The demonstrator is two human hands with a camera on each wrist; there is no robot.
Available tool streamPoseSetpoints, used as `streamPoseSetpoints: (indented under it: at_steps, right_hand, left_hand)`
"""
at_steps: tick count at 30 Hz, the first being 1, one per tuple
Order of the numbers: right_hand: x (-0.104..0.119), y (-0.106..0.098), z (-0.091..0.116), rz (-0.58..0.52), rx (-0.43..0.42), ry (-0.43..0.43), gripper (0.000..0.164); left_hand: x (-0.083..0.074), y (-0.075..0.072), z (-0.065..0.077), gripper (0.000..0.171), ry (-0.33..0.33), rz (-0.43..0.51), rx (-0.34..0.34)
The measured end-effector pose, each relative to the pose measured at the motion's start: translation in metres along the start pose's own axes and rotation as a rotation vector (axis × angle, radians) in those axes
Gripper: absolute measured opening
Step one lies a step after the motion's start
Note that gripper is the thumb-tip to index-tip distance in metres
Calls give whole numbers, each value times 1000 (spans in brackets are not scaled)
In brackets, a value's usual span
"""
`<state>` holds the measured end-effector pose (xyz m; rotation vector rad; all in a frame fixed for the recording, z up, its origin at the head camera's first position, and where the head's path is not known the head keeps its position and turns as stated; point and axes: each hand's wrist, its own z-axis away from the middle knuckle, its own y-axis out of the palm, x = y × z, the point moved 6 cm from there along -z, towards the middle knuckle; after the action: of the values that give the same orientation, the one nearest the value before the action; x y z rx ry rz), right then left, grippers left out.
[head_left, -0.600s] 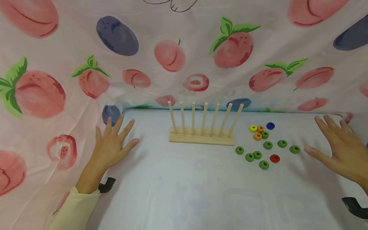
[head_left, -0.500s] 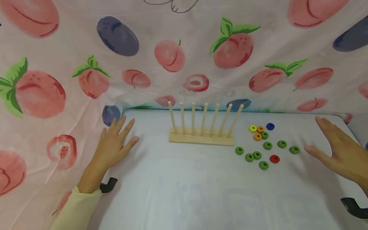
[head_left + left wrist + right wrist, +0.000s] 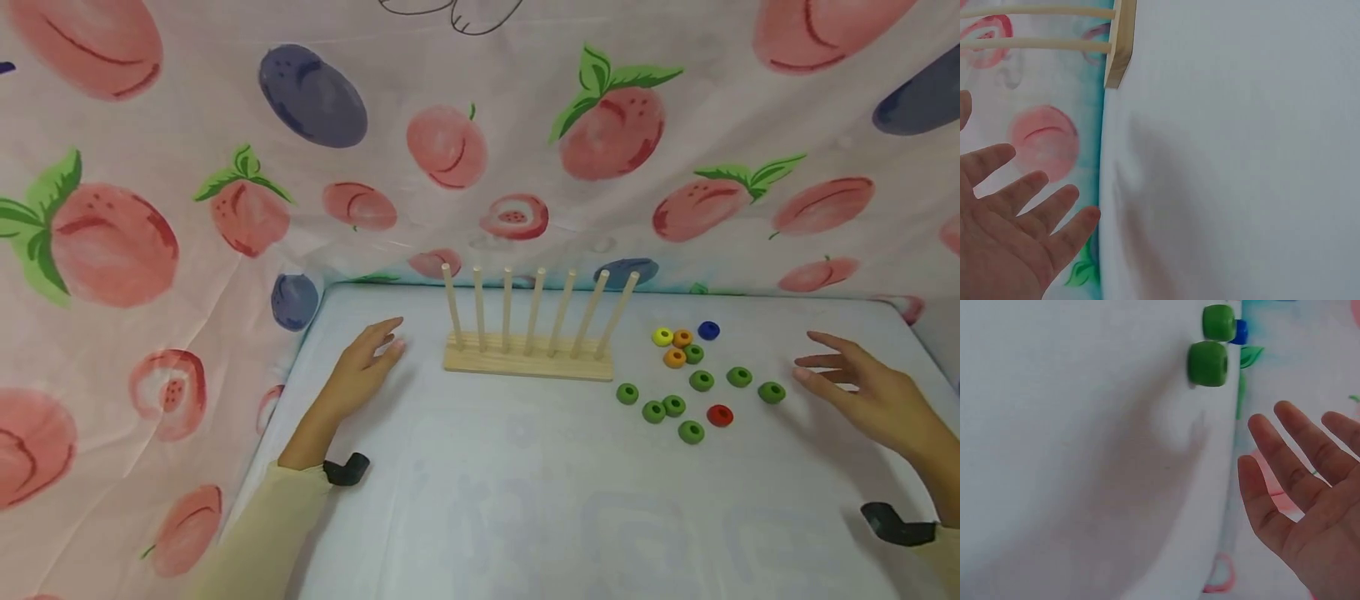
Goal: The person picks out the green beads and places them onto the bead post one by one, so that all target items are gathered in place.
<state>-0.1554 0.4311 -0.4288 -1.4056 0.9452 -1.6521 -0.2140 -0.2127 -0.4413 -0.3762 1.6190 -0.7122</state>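
A wooden peg rack (image 3: 528, 363) stands near the back of the table, with several bare upright pegs on one base. To its right lie loose beads: several green ones (image 3: 692, 432), a red bead (image 3: 720, 415), a yellow bead (image 3: 662, 337), two orange beads (image 3: 675, 357) and a blue bead (image 3: 708, 331). Left of the rack my left hand (image 3: 363, 372) hovers over the table, fingers relaxed and holding nothing. My right hand (image 3: 870, 385), also holding nothing, hangs with loosely bent fingers just right of the nearest green bead (image 3: 772, 392). Two green beads (image 3: 1208, 364) show in the right wrist view.
A white cloth covers the table (image 3: 510, 483). Behind it and on the left rises a fruit-patterned curtain (image 3: 525, 100). Black wrist straps (image 3: 347, 470) stick out from both cuffs.
My left hand has moved right, toward the rack, and turned from palm down to more sideways. The right hand has shifted slightly left, its fingers bending. Beads and rack stay put.
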Motion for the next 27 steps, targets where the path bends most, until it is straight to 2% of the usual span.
streamPoseSetpoints:
  at_steps: [5, 10, 13, 18, 27]
  right_hand:
    - [-21, 19, -9, -103, 125, 67, 84]
    - [-28, 31, -18, -163, 225, 43, 79]
    - [-28, 34, -22, -155, 267, 19, 77]
    - [-25, 38, -26, -113, 327, -25, 74]
    - [-29, 42, -32, -57, 412, -40, 73]
  left_hand:
    - [2, 20, -17, 52, -32, 100, 23]
    - [5, 36, -32, 55, -61, 178, 33]
    - [9, 45, -40, 56, -56, 202, 47]
    - [16, 55, -46, 53, -11, 142, 72]
    - [21, 60, -49, 50, 59, -11, 125]
